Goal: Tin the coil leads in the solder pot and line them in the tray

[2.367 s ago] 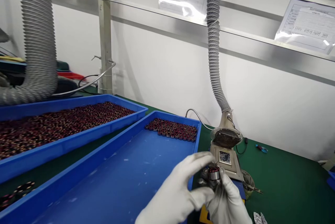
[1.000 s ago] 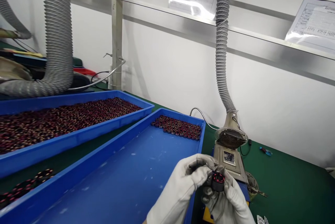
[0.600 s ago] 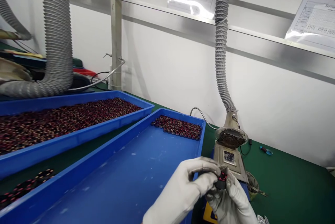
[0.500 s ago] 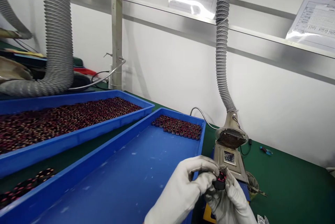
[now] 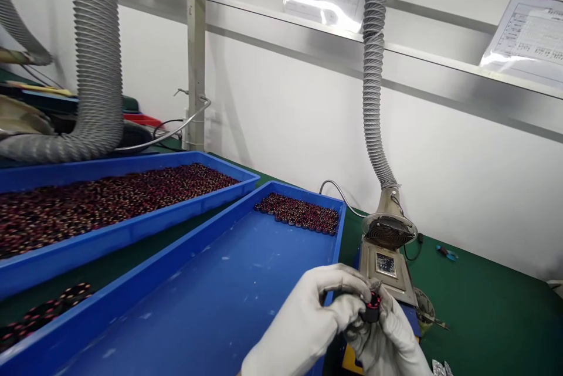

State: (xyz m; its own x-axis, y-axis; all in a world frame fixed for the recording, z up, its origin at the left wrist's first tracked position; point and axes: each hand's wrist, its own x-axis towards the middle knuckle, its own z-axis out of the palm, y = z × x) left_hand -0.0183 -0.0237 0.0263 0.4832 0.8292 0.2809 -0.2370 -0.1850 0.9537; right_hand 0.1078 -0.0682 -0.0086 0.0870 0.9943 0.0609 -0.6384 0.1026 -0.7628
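Both of my hands wear white gloves and meet at the lower right. Between them is a small round black part (image 5: 372, 312) with pinkish-red marks around its top. My left hand (image 5: 314, 311) pinches its left side with thumb and fingers. On the other side, my right hand (image 5: 389, 332) grips the same part, its lower fingers partly hidden behind it. The glove fingertips look grey and soiled. Just beyond the hands sits a metal-topped device (image 5: 402, 282) with a shiny square well (image 5: 386, 264).
A long blue tray (image 5: 185, 282) holds rows of small round parts (image 5: 303, 213) at its far end. Another blue tray (image 5: 224, 193) to the left is filled with similar parts. More dark rings (image 5: 48, 311) lie lower left. A fume hose (image 5: 373, 71) hangs over the device; blue-handled cutters (image 5: 447, 253) lie right.
The black part and the fingers around it have shifted very slightly right and down. Both hands keep their grip; the surroundings look the same.
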